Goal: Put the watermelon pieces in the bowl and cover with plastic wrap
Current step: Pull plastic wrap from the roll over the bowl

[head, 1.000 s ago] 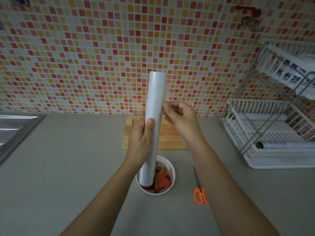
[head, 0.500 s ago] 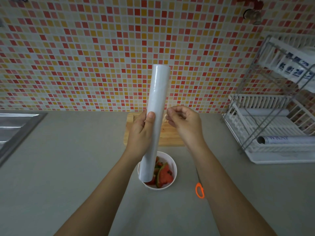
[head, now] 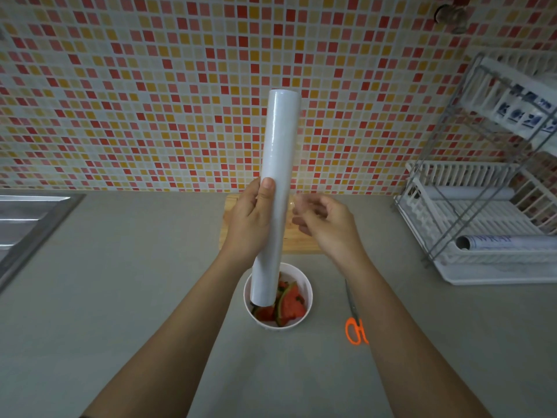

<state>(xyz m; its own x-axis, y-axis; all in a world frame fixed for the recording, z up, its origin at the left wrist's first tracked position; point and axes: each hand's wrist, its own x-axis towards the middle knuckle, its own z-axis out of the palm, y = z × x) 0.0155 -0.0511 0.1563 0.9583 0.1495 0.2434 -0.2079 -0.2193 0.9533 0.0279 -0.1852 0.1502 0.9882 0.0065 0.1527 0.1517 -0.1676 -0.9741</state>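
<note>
Left hand (head: 250,224) is gripping the plastic wrap roll (head: 278,164) around its middle, thumb lying flat up the front, and I'm seeing the roll standing nearly upright, leaning a touch to the right at the top. Right hand (head: 325,224) is hovering just beside the roll's right edge with its fingers curled inward. It's blurred, so I cannot tell whether it's pinching any film or holding nothing.

I'm reading no print on the roll in hand; it's showing plain white. Its lower end is hanging over the left part of the bowl (head: 308,292) and hiding some of what's inside. I can't say if it's touching the rim.

Counting now: I'm looking at one white bowl on the grey counter (head: 120,282), with the watermelon pieces (head: 294,301) sitting in it, red flesh and green rind showing. There are several, but I can't get an exact count. One pair of scissors with orange handles (head: 355,327) is lying right of the bowl, well apart from it. One wooden cutting board (head: 301,244) is lying behind the hands against the tiled wall (head: 150,101).

Over on the right, one white dish rack (head: 482,276) is holding two more rolls: the front roll (head: 506,242) is showing the word "WRAP", and a plain one (head: 473,193) is lying behind it. One steel sink (head: 27,218) is showing at the left edge.
</note>
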